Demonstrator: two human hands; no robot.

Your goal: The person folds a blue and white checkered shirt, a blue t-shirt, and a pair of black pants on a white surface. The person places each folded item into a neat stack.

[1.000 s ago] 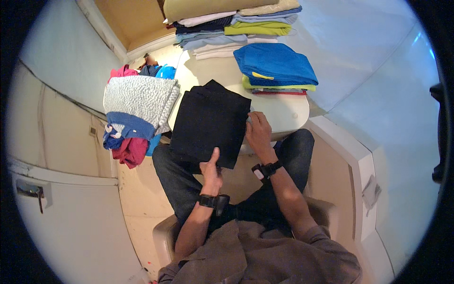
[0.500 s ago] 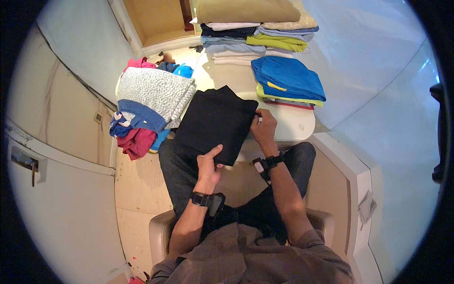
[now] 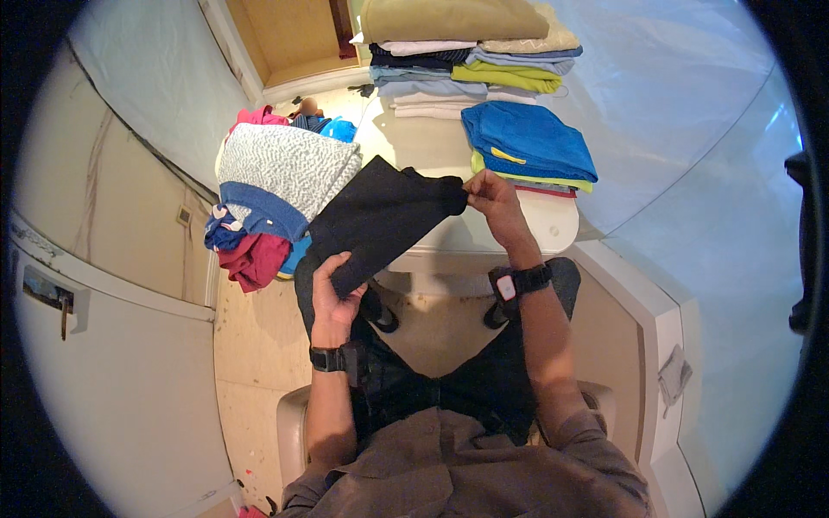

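Note:
A piece of black folded cloth (image 3: 380, 216), its garment kind unclear, stretches at a slant between my two hands above my lap. My left hand (image 3: 335, 293) grips its lower left end, thumb on top and fingers beneath. With thumb and fingers pinched, my right hand (image 3: 496, 205) holds the bunched corner at its right end. Beside the cloth, on the right of the white table (image 3: 484, 240), lies a folded blue garment (image 3: 528, 140) on top of a few other folded pieces.
At the left is a loose heap with a grey-white textured cloth (image 3: 281, 166), and a crimson cloth (image 3: 255, 259) hangs low from it. Tall folded stacks, topped by a tan cloth (image 3: 453, 22), stand at the table's far end. A white door (image 3: 121, 371) is at my left.
My right hand has drawn its corner slightly up and right, while my left hand has shifted left. The black cloth has gone from a broad folded panel to a narrower, slanted shape.

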